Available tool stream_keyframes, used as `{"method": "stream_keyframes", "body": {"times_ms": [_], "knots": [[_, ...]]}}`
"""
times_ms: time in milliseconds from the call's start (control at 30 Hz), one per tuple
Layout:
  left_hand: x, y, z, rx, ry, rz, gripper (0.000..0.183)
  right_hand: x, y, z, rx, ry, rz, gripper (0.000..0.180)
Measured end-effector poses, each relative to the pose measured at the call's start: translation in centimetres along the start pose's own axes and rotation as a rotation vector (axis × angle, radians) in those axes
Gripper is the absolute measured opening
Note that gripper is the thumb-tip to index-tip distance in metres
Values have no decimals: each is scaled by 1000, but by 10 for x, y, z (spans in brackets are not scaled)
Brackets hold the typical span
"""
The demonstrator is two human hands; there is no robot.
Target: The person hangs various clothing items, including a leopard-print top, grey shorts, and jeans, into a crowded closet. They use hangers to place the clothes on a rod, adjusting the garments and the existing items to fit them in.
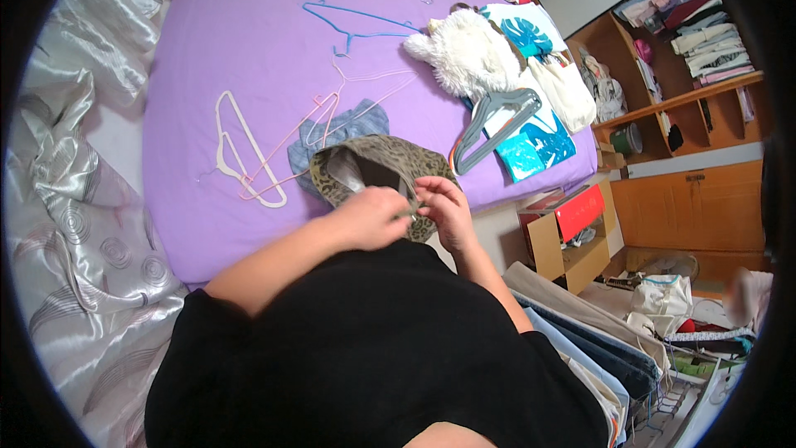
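Note:
Close to my body, at the front of the bed, I hold an olive leopard-print cloth item (323, 177), perhaps a hat, with its dark inside facing up. My left hand (376, 218) has its fingers curled at the near rim, slightly blurred. Beside it, my right hand (446, 211) pinches the same rim between thumb and fingers. A small shiny bit shows between the two hands, too small to name. Partly under the leopard-print item lies a blue-grey cloth piece (348, 121). Pink wire hangers (339, 96) rest across that cloth.
On the purple bedsheet (236, 31) lie a white hanger (239, 143), a blue hanger (357, 12), grey hangers (491, 130), a fluffy white item (469, 53) and teal-and-white packages (541, 143). An open cardboard box (547, 239) and hanging trousers (597, 330) stand to the right, a silvery curtain (81, 199) left.

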State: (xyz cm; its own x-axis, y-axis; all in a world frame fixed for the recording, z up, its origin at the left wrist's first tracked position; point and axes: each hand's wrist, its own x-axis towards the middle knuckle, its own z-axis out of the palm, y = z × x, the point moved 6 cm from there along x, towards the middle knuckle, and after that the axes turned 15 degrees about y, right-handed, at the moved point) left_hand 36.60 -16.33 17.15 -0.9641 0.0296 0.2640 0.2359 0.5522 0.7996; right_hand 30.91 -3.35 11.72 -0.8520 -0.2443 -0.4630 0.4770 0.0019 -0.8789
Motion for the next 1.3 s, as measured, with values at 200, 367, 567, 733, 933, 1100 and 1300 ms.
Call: {"method": "stream_keyframes", "body": {"times_ms": [200, 367, 567, 733, 933, 1100, 1300], "knots": [[-3, 1, 32, -240, -224, 7, 27, 41, -16, 15, -1172, 75, -618, 39], [-20, -66, 7, 145, -355, -132, 31, 70, -60, -32, -765, 567, -588, 26], [-61, -69, -27, 43, -144, 27, 22, 97, -14, -160, -536, 846, -480, 21], [-92, -234, -53, 295, 218, -577, 13, 60, 2, -112, 193, 572, 7, 9], [-82, -313, -8, 641, 4, -678, 17, 33, -23, -69, -355, 526, -50, 20], [-54, -285, -42, 378, 317, -552, 19, 14, -64, -60, -1119, 797, -433, 17], [-27, -166, -153, 178, 469, -328, 14, 16, -65, -58, -872, 880, -366, 27]]}}
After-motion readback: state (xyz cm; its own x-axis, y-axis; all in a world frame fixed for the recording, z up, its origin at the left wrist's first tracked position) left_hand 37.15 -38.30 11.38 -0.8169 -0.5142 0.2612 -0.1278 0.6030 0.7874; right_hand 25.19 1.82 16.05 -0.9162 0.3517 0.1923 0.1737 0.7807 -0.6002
